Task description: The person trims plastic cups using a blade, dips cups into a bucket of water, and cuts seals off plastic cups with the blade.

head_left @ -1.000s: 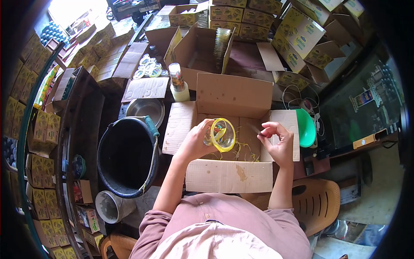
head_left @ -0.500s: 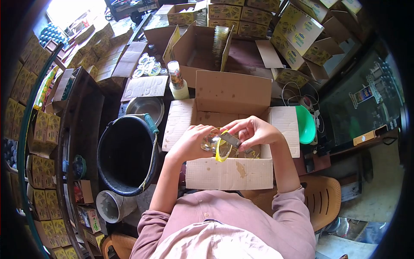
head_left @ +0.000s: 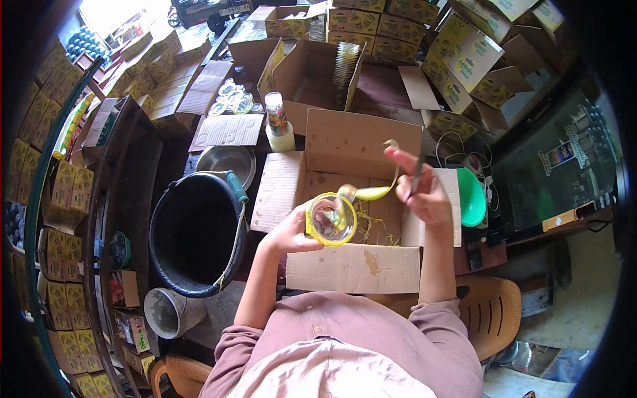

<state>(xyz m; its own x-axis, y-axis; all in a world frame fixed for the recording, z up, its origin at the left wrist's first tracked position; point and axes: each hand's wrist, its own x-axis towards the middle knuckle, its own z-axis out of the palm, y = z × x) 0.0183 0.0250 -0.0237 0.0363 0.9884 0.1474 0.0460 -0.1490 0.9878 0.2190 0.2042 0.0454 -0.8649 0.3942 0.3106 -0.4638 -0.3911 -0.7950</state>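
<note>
My left hand [head_left: 295, 229] is wrapped round a clear plastic cup [head_left: 334, 229] with a yellow rim, its open mouth tilted toward me. Up and to the right, my right hand [head_left: 424, 192] grips a thin dark blade [head_left: 418, 166], seen nearly edge-on. A yellow strip [head_left: 373, 193] stretches from near the cup's rim to the right hand's fingers, partly blurred by motion. Whether the strip is still joined to the cup I cannot tell. Both hands are over an open cardboard box [head_left: 352, 265], which has thin yellow scraps [head_left: 375, 229] on its bottom.
A black bucket [head_left: 159, 252] stands left of the box, with a metal bowl [head_left: 232, 156] behind it. Stacked cups [head_left: 276, 116] rise by the box's far-left corner. A green bowl [head_left: 471, 199] sits at the right. Farther back is another open carton [head_left: 302, 79].
My right hand has swung up and right, away from the cup, with the blade and a yellow strip. The cup has turned so its mouth faces me more.
</note>
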